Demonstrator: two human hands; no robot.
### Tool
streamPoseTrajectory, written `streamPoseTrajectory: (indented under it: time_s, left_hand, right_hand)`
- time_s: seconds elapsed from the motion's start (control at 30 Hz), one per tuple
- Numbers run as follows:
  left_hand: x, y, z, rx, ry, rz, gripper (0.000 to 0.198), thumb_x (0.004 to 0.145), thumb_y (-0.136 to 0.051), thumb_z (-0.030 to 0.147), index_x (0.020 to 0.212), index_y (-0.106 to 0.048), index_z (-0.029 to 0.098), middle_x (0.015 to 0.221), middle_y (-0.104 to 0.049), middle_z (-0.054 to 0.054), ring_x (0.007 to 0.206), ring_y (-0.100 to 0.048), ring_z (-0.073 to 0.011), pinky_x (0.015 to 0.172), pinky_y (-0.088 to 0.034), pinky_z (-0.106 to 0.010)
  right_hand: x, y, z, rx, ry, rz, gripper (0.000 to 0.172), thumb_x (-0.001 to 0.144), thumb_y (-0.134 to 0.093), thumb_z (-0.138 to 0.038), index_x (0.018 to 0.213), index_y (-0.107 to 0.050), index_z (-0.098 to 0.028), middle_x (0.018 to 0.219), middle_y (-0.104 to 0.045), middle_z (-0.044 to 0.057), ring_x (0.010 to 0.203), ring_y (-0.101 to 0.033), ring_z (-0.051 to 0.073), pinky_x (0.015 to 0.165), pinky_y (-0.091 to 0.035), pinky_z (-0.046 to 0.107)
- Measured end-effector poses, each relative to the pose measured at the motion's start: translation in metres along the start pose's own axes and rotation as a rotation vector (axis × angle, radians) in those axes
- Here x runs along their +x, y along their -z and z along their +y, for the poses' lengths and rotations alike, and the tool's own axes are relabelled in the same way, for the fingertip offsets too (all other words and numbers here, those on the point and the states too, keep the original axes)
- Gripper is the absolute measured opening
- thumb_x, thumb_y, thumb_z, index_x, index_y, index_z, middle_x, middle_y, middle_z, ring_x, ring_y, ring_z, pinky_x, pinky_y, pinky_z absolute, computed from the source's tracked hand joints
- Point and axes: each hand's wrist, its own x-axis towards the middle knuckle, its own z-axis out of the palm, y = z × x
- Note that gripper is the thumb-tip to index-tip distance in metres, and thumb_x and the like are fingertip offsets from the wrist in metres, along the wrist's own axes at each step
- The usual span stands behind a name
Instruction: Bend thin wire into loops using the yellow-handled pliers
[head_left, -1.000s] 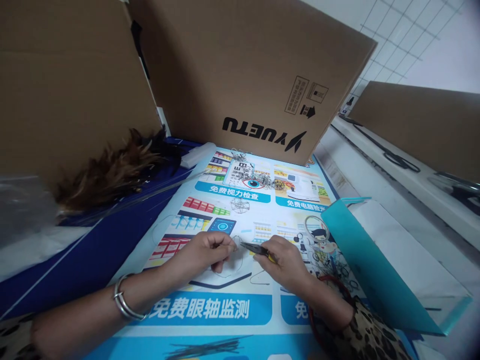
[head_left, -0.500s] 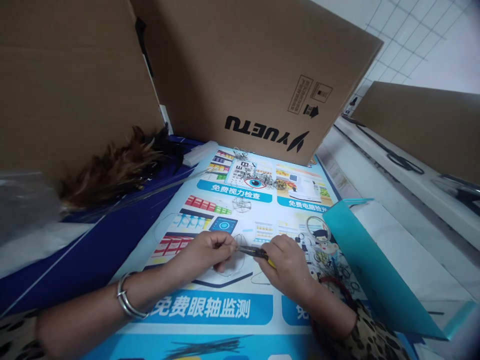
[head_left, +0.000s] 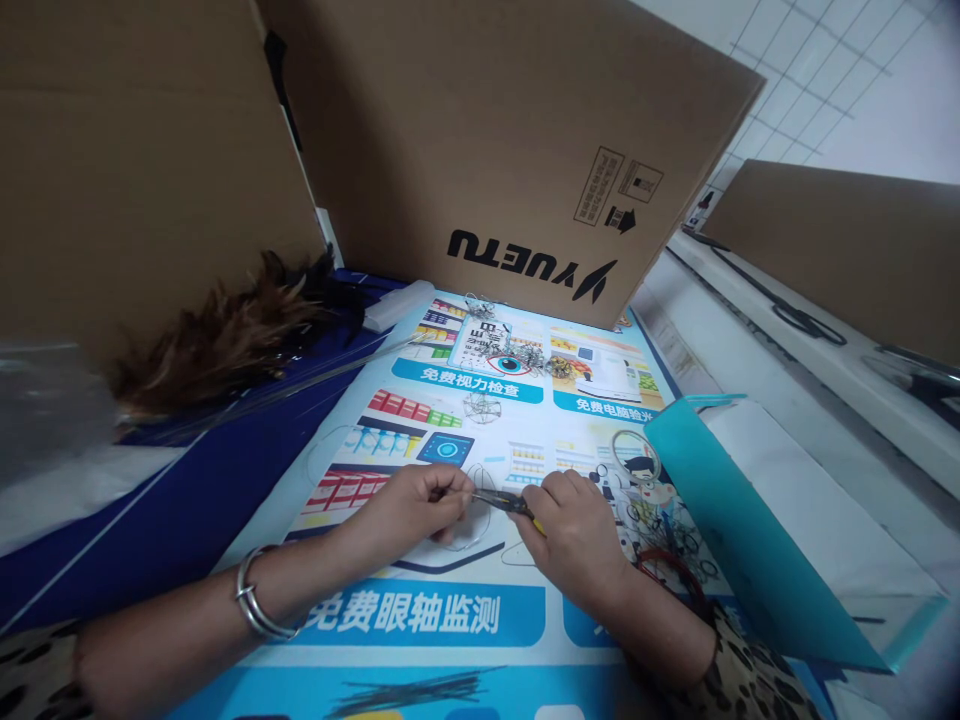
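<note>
Dark metal makes the nose of the pliers; their handles, with a little yellow, are mostly hidden inside the right hand, whose fingers are closed around them. The left hand pinches a thin wire between thumb and fingers, which cover the pinched place. This wire is so fine that I cannot make out its ends, nor tell if the pliers grip it. Something red is partly covered by the right forearm. The pliers are between the two hands, over the printed sheet. Their long axis runs almost across the view, with the nose pointing to the left fingertips. The wire curves in a loop beside these fingers.
</note>
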Motion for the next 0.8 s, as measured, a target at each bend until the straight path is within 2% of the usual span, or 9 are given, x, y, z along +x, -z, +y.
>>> streamPoseTrajectory:
  time_s: [0.3, 0.8]
  left_hand:
    - [-0.0004, -0.0006, 0.0042, 0.039, 0.004, -0.01, 0.013, 0.074, -0.052, 0.026, 0.066, -0.051, 0.016, 0.048, -0.048, 0.007, 0.041, -0.042, -0.0066, 0.045, -0.03, -0.018]
    - [-0.0002, 0.0017, 0.0009, 0.068, -0.029, -0.059, 0.014, 0.076, -0.05, 0.027, 0.069, -0.053, 0.016, 0.05, -0.049, 0.006, 0.043, -0.041, -0.0077, 0.045, -0.029, -0.019]
  right_hand:
    - [0.0003, 0.0011, -0.0016, -0.063, 0.004, -0.044, 0.016, 0.085, -0.051, -0.034, 0.082, -0.056, -0.019, 0.08, -0.053, 0.007, 0.077, -0.044, 0.021, 0.065, -0.027, 0.033]
    - [-0.0009, -0.0019, -0.0002, 0.011, -0.01, -0.099, 0.018, 0.086, -0.048, -0.036, 0.085, -0.056, -0.02, 0.082, -0.055, 0.006, 0.078, -0.046, 0.02, 0.063, -0.028, 0.03]
